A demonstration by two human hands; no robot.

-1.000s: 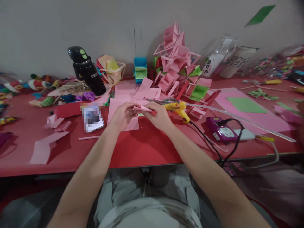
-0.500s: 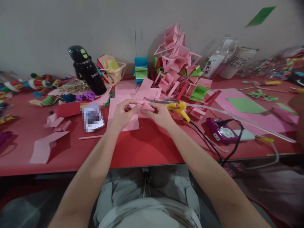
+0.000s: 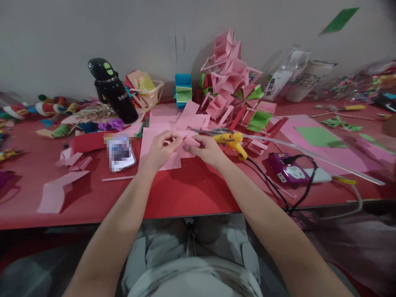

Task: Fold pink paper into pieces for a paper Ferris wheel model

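A small folded pink paper piece [image 3: 192, 141] is held between my two hands, above pink sheets [image 3: 161, 159] on the red table. My right hand [image 3: 206, 149] pinches it from the right, thumb in front. From the left, my left hand [image 3: 164, 149] has thumb and forefinger pressed together at the paper's near end; how much they grip is partly hidden. Just beyond my right hand lie a yellow glue gun [image 3: 232, 142] and scissors [image 3: 213, 132]. Loose pink strips [image 3: 190, 115] lie behind my hands.
Stacked pink paper frames [image 3: 227, 74] stand against the wall. A black bottle [image 3: 116, 93] and a phone [image 3: 121, 153] are to the left. On the right are a purple power strip [image 3: 289, 170] with cables, a long clear stick [image 3: 312, 156], green paper [image 3: 320, 137] and a cup [image 3: 306, 82].
The fingers of my left hand have shifted slightly at the folded paper, and more of the paper shows beside my right thumb. Both arms stay nearly in place.
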